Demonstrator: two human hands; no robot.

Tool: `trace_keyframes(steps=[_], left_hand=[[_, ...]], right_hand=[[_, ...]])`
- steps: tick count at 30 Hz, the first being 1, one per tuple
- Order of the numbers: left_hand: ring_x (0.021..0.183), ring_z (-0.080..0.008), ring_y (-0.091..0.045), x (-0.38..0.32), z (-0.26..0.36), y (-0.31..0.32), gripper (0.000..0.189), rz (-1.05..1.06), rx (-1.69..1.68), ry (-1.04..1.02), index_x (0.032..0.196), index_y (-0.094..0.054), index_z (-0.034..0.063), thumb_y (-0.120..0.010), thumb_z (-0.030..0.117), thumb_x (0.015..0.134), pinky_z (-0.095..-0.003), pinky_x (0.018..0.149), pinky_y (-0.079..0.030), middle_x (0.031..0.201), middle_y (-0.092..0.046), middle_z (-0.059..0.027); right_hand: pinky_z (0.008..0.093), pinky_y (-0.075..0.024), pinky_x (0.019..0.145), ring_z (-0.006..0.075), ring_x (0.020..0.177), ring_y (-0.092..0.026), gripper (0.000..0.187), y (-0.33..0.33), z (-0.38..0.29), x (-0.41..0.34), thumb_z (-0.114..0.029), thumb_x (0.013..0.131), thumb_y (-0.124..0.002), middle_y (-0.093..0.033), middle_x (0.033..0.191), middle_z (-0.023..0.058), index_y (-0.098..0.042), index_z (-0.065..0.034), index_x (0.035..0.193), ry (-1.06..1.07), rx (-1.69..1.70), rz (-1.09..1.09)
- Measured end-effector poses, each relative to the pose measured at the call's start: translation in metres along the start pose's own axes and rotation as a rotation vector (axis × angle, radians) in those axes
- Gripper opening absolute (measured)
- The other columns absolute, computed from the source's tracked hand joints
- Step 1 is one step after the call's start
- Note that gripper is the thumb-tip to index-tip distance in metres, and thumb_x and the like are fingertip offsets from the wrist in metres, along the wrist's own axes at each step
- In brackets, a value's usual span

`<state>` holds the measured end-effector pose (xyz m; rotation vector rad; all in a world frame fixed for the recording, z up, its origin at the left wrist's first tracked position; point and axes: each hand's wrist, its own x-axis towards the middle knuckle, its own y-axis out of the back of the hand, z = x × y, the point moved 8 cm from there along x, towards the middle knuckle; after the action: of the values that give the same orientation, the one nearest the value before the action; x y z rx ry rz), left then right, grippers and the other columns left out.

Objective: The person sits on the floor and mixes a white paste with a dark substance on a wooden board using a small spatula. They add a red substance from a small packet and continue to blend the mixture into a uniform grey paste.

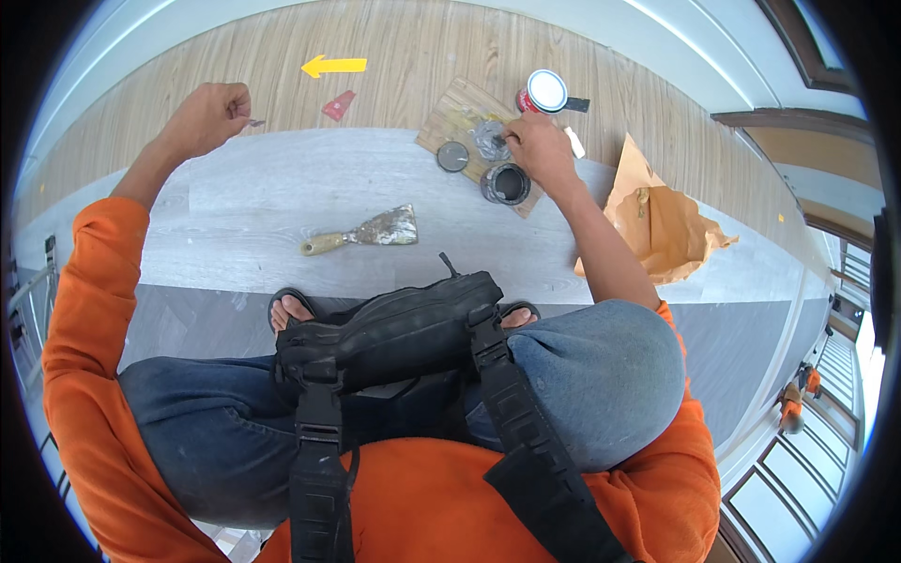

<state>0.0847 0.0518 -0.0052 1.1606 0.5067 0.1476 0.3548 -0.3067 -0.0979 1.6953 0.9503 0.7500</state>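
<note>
My left hand [211, 119] is over the wood-look floor at the upper left, its fingertips pinching a small thin piece [256, 123]. My right hand [538, 148] is at a smeared wooden board [440, 116], fingers closed around something dark and mostly hidden, over a crumpled grey plastic wad [487, 137]. On the board below that hand stands an open jar of dark material [509, 184], with a round lid [452, 156] to its left. A putty knife [362, 231] with a wooden handle lies on the grey planks in front of me.
A red can with a white lid [547, 90] stands beyond my right hand, a black-handled tool by it. Crumpled brown paper [658, 229] lies right. A red scrap [339, 105] and a yellow arrow [335, 65] are on the floor. A person in orange [792, 408] is far right.
</note>
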Motion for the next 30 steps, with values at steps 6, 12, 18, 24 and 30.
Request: trace_keyframes(steps=[6,12,18,24,30], left_hand=[[0.075,-0.0200,-0.063,-0.012,0.011,0.035,0.009,0.025,0.136,-0.031,0.086,-0.060,-0.0007,-0.069,0.003,0.088,-0.0352,0.073,-0.052,0.078,-0.066,-0.0111],[0.077,-0.0154,-0.059,-0.067,0.133,0.140,0.014,0.142,-0.013,-0.146,0.085,-0.058,0.0024,-0.069,0.007,0.090,-0.0298,0.069,-0.046,0.081,-0.061,-0.0057],[0.070,-0.0164,-0.060,-0.158,0.216,0.154,0.017,0.346,0.002,-0.086,0.082,-0.057,0.0025,-0.073,0.000,0.081,-0.0310,0.064,-0.044,0.077,-0.062,-0.0059],[0.070,-0.0137,-0.056,-0.140,0.198,0.137,0.013,0.167,-0.171,0.019,0.082,-0.059,0.0022,-0.073,0.001,0.083,-0.0284,0.068,-0.043,0.076,-0.061,-0.0047],[0.070,-0.0106,-0.054,-0.125,0.185,0.136,0.013,0.145,-0.334,-0.015,0.084,-0.058,0.0048,-0.071,0.002,0.084,-0.0271,0.069,-0.043,0.076,-0.059,-0.0020]], right_hand=[[0.0464,-0.0572,0.081,0.0317,0.097,-0.070,0.010,-0.001,0.004,0.007,-0.017,0.089,-0.072,-0.070,0.093,0.0091,-0.078,-0.0099,0.093,0.044,0.055,0.045],[0.0466,-0.0567,0.081,0.0322,0.097,-0.070,0.010,0.002,0.013,0.010,-0.015,0.088,-0.072,-0.071,0.094,0.0103,-0.077,-0.0084,0.092,0.011,0.116,0.035],[0.0460,-0.0561,0.082,0.0327,0.096,-0.069,0.009,0.008,0.023,0.004,-0.013,0.087,-0.073,-0.072,0.093,0.0107,-0.077,-0.0072,0.092,-0.012,0.130,0.024],[0.0461,-0.0563,0.083,0.0336,0.094,-0.069,0.008,-0.001,0.004,0.007,-0.012,0.087,-0.071,-0.072,0.094,0.0117,-0.076,-0.0065,0.090,0.034,0.227,-0.018],[0.0477,-0.0568,0.081,0.0347,0.092,-0.070,0.010,0.003,0.021,0.009,-0.013,0.087,-0.070,-0.072,0.094,0.0133,-0.076,-0.0062,0.090,-0.025,0.132,0.053]])
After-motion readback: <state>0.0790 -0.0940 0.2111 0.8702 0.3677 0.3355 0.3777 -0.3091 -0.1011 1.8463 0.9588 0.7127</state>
